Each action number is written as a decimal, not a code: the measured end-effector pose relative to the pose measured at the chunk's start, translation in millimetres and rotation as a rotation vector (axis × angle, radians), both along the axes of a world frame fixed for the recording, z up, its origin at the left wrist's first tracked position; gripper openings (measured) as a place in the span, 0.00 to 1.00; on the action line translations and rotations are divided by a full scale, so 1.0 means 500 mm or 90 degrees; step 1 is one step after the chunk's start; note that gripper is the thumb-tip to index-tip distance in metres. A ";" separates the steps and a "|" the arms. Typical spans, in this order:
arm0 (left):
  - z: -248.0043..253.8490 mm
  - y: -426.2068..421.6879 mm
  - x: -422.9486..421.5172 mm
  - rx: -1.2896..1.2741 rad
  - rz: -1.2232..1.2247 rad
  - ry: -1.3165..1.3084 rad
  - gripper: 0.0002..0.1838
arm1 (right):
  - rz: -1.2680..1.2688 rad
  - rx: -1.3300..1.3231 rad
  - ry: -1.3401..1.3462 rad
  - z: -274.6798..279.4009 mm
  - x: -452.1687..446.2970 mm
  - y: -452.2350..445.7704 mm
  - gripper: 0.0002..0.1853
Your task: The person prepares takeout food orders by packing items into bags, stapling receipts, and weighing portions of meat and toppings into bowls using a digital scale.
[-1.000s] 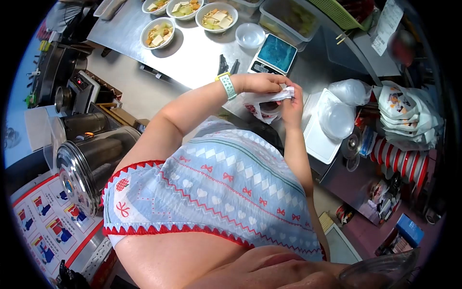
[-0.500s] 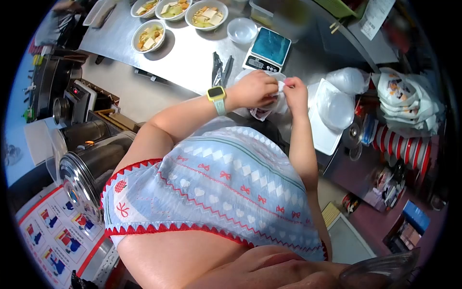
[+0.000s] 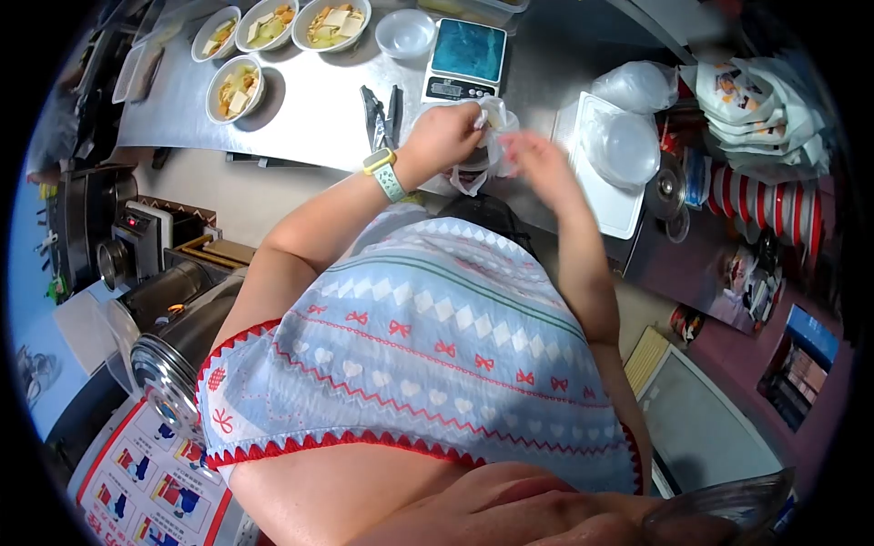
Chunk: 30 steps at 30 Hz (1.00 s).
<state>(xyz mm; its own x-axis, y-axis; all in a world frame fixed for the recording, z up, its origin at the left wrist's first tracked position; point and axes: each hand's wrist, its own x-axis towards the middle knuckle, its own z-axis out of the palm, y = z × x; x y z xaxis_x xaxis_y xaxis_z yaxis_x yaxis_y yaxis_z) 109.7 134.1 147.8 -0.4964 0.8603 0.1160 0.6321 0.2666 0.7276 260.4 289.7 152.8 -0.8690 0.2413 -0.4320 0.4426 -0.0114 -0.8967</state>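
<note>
My left hand (image 3: 443, 136), with a watch on its wrist, is closed on a thin white plastic bag (image 3: 496, 118) at the table's near edge. Just right of the bag, my right hand (image 3: 543, 166) is blurred by motion, its fingers stretched out towards the plastic. Whether its fingertips touch the bag I cannot tell. What the bag contains is mostly hidden. Directly beyond it stands a kitchen scale (image 3: 466, 50) with a blue top. A dark two-armed tool (image 3: 382, 114), perhaps scissors or tongs, lies left of the bag.
Several bowls of food, one nearest me (image 3: 235, 91), stand at the left of the steel table (image 3: 309, 118). A clear bowl (image 3: 405, 35) is beside the scale. To the right are a white board (image 3: 592, 182) with stacked clear lids (image 3: 624, 150) and a pile of plastic bags (image 3: 756, 114).
My right hand has come away from the gathered bag top and opened, moving slightly down. My left hand keeps hold of the bag. The whole view has shifted a little.
</note>
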 end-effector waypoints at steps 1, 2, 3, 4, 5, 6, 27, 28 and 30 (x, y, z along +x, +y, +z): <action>0.003 0.008 0.003 -0.025 0.041 -0.049 0.09 | -0.065 -0.018 -0.003 -0.010 0.019 -0.055 0.17; -0.006 0.016 0.006 -0.023 0.035 -0.050 0.09 | -0.133 -0.035 -0.006 -0.036 0.031 -0.100 0.15; -0.012 0.023 0.009 -0.034 0.054 -0.145 0.10 | -0.089 0.082 0.030 -0.044 0.026 -0.105 0.13; -0.019 0.029 0.015 -0.047 0.071 -0.241 0.11 | -0.098 0.082 0.027 -0.047 0.024 -0.103 0.13; -0.026 0.031 0.022 -0.095 0.079 -0.227 0.11 | -0.135 0.101 0.073 -0.049 0.020 -0.095 0.14; -0.037 0.034 0.029 -0.096 0.068 -0.227 0.11 | -0.174 0.118 0.118 -0.041 0.015 -0.090 0.14; -0.089 0.026 -0.093 -0.058 -0.004 -0.008 0.21 | -0.348 -0.356 -0.094 -0.061 0.079 -0.048 0.09; -0.090 0.021 -0.084 0.004 -0.025 -0.022 0.19 | -0.396 -0.471 -0.068 -0.073 0.087 -0.042 0.08; -0.092 0.035 -0.077 0.114 -0.050 -0.050 0.16 | -0.440 -0.586 -0.034 -0.085 0.074 -0.024 0.08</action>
<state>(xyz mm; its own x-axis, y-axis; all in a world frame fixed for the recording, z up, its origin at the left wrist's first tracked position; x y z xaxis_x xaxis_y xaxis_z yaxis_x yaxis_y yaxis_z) 71.3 151.4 101.9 -0.4417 0.8662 0.2337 0.5859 0.0811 0.8063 297.3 277.7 110.4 -0.6491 0.2330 -0.7241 0.1240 -0.9067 -0.4030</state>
